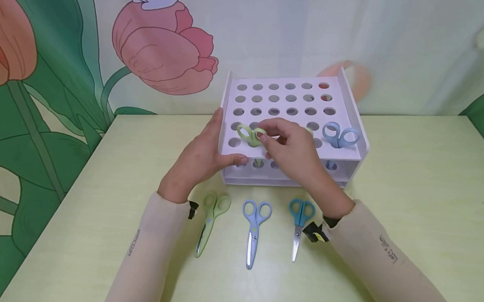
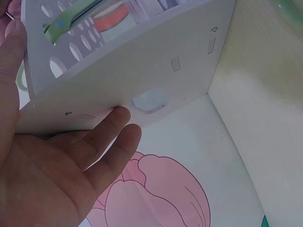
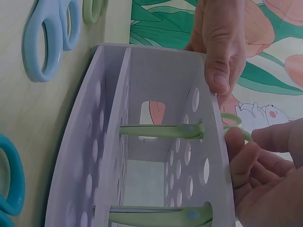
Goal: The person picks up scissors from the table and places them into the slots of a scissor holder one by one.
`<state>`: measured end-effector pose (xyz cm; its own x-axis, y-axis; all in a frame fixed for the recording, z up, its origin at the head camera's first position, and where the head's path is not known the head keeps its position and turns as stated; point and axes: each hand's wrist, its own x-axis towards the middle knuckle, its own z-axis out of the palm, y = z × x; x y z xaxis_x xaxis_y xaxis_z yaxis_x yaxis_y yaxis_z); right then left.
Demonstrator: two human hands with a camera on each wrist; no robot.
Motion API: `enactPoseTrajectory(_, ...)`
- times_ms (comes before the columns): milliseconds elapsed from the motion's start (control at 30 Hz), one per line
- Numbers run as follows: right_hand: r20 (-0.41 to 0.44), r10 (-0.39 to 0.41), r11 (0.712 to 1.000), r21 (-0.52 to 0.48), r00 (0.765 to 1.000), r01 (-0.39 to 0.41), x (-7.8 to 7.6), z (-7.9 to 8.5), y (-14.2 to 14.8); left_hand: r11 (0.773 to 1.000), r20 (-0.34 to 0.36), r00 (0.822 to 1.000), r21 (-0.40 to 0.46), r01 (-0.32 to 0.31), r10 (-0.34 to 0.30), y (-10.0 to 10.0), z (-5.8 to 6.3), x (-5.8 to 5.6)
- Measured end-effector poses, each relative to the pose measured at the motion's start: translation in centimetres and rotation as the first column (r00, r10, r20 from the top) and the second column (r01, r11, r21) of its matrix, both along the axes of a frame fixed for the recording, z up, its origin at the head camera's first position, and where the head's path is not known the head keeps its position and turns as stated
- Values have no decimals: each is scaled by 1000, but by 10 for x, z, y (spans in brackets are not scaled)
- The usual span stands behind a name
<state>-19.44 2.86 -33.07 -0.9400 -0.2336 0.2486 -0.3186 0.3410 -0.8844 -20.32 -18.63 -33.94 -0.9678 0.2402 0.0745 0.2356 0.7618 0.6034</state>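
My right hand (image 1: 294, 150) pinches a handle loop of the green scissors (image 1: 245, 135) above the white rack (image 1: 292, 150). In the right wrist view, the covered green blade (image 3: 158, 131) passes down through the upper board and reaches the lower one. My left hand (image 1: 197, 157) rests along the rack's left side, fingers fairly straight on the side wall (image 2: 156, 80), thumb at the front edge. Blue scissors (image 1: 340, 135) stand in a hole at the front right. A second green pair (image 3: 161, 216) also stands in the rack, mostly hidden by my right hand in the head view.
Before the rack, on the pale table (image 1: 424, 192), lie green scissors (image 1: 209, 219), light-blue scissors (image 1: 254, 231) and teal-handled scissors (image 1: 299, 225), handles toward the rack. Behind it hangs a flower-printed curtain (image 1: 276, 27).
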Motion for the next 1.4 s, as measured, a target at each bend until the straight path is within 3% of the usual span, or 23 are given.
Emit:
enactPoseTrajectory(267,-20,-35,998,44,999,36,6,4,0,1000,-3,1000,11,4,-4,1,1,0)
enactPoseTrajectory(467,-101,-52,999,12,994,53,13,9,1,1000,11,1000,10,-7,7,1,1,0)
enactPoseTrajectory(733,-211,32,996,-80,977,-50,33,22,14,999,7,1000,32,-5,5,0,-2,0)
enactPoseTrajectory(933,-219,127,983,-103,967,-152,44,13,34,999,6,1000,40,-2,2,-1,-1,0)
enactPoseTrajectory(1233,-40,129,989,-64,991,-131,49,-17,75,999,21,1000,38,-10,10,-1,0,1)
enactPoseTrajectory(1400,9,115,991,-70,993,-115,50,-33,94,999,28,1000,33,-10,9,0,-1,1)
